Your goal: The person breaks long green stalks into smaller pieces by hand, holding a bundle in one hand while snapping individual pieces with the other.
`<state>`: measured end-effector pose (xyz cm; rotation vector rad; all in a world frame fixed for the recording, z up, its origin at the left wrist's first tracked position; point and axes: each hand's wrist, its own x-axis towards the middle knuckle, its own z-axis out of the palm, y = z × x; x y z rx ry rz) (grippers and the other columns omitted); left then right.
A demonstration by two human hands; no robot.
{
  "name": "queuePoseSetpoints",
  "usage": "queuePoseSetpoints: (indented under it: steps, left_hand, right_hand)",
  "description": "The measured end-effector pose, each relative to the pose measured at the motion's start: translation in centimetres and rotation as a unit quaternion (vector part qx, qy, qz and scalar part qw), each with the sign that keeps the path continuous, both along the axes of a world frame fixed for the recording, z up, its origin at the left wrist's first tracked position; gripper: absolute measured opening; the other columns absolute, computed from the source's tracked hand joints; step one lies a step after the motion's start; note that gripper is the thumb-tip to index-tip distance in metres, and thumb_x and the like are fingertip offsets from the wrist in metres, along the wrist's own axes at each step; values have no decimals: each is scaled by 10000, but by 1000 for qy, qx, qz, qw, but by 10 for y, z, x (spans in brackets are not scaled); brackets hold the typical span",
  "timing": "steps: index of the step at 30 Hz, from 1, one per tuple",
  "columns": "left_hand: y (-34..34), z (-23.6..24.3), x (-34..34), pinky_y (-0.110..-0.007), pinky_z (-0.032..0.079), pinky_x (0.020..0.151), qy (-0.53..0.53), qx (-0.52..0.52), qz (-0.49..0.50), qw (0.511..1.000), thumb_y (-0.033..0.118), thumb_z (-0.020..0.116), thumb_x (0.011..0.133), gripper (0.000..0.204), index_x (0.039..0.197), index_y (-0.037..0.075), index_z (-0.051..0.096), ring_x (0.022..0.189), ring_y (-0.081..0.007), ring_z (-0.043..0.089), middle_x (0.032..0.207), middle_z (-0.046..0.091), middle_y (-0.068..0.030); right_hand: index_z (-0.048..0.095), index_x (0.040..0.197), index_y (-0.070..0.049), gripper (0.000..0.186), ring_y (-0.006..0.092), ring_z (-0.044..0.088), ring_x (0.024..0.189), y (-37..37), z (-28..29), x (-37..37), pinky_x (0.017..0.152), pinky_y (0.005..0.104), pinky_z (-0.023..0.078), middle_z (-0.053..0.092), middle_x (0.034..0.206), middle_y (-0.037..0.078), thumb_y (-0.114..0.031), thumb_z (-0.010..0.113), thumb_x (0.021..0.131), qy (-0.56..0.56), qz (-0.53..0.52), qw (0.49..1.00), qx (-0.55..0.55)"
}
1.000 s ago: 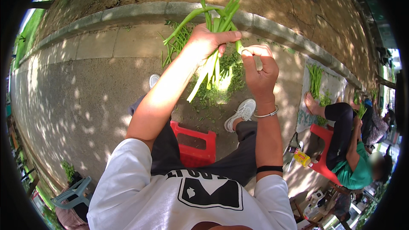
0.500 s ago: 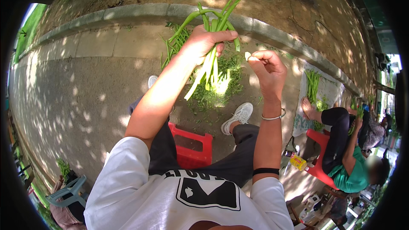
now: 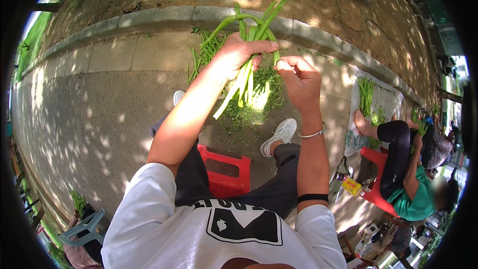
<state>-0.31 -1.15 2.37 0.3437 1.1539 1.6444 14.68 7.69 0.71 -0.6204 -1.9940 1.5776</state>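
My left hand (image 3: 239,51) is closed around a bunch of long green stalks (image 3: 262,24), whose leafy tops point up and pale lower ends hang down to the left. My right hand (image 3: 298,82) pinches the end of one stalk that bends down beside my left thumb. Below the bunch, a pile of chopped green leaves and stems (image 3: 259,112) lies on the pavement, with more loose stalks (image 3: 199,52) behind my left hand.
A red plastic stool (image 3: 224,172) is between my legs. On my right, a person in green (image 3: 413,204) sits on a red stool (image 3: 373,159) beside stalks (image 3: 365,94) on a light sheet (image 3: 386,93). A grey-blue chair (image 3: 79,236) stands lower left. A curb (image 3: 179,14) borders the soil.
My right hand, drawn away to the right with a pale bit half a second ago, has returned leftward to the stalk's end. My left hand keeps its grip, barely moved.
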Motion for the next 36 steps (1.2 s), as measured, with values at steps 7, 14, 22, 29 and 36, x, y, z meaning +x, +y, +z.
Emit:
queuePoseSetpoints:
  steps: [7, 14, 22, 29, 36]
  left_hand:
    - [-1, 1, 0, -187, 361, 327, 9, 30, -8, 999, 67, 696, 761, 136, 784, 25, 569, 363, -55, 444, 503, 488, 9]
    - [-2, -3, 0, -181, 356, 340, -73, 59, -6, 996, 57, 668, 783, 137, 869, -4, 581, 382, -48, 433, 536, 484, 12]
    - [1, -10, 7, -182, 345, 377, -156, 108, 3, 982, 49, 616, 826, 117, 926, -4, 586, 436, -43, 434, 666, 535, -8]
    - [0, -13, 3, -181, 345, 386, -202, 100, 6, 974, 59, 597, 845, 78, 898, 6, 578, 445, -41, 432, 682, 528, -13]
    - [-5, -11, -5, -184, 357, 365, -179, 118, 21, 977, 45, 603, 837, 80, 897, 3, 571, 436, -49, 455, 700, 557, -32]
  right_hand:
    - [623, 876, 17, 117, 81, 541, 711, -1, 1, -2, 653, 226, 436, 605, 752, 36, -92, 603, 839, 50, -24, 996, 74]
    - [617, 894, 5, 115, 49, 501, 698, -6, 5, -6, 636, 190, 401, 589, 765, -9, -104, 599, 859, 97, -29, 991, -81]
    - [604, 888, 3, 76, 52, 492, 704, -21, -1, -15, 632, 187, 404, 593, 828, 7, -64, 597, 853, 175, -140, 974, 10]
    - [592, 907, 6, 83, 65, 509, 751, -19, 2, -13, 680, 207, 426, 610, 890, 44, -64, 573, 867, 215, -196, 957, 17]
    - [585, 939, 22, 122, 96, 568, 761, 4, 5, 2, 717, 230, 470, 627, 887, 84, -65, 579, 854, 217, -101, 966, -100]
